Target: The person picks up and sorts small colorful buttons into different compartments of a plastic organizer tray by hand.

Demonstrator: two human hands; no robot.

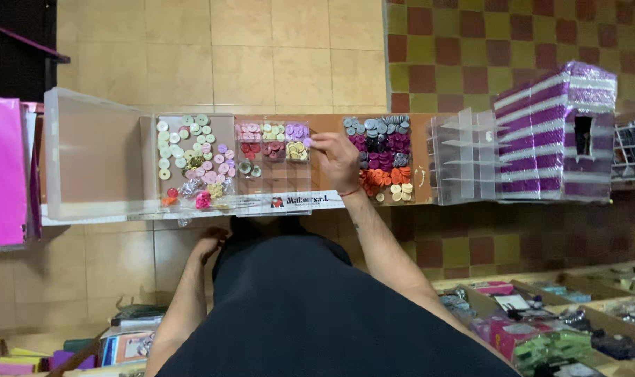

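Black cloth covers the person's lap nearest to view. Beside it the left hand [209,244] rests at the shelf's edge, fingers curled; I cannot tell if it holds anything. Farther out, the right hand [337,159] pinches a small lilac button [308,142] over the clear compartment box [273,171]. Beyond lie loose buttons [382,157] and a purple drawer unit [555,136].

Haberdashery or craft-supply shop. Evidence: narrow wooden counter [415,150] carrying loose round buttons sorted by colour in heaps [382,157]; clear plastic compartment box of buttons [273,164]; empty clear acrylic divider organiser [464,157]; purple glitter sheets stacked in tiers [555,136]; cardboard trays of packaged trimmings [541,328] below; tiled floor [261,56].
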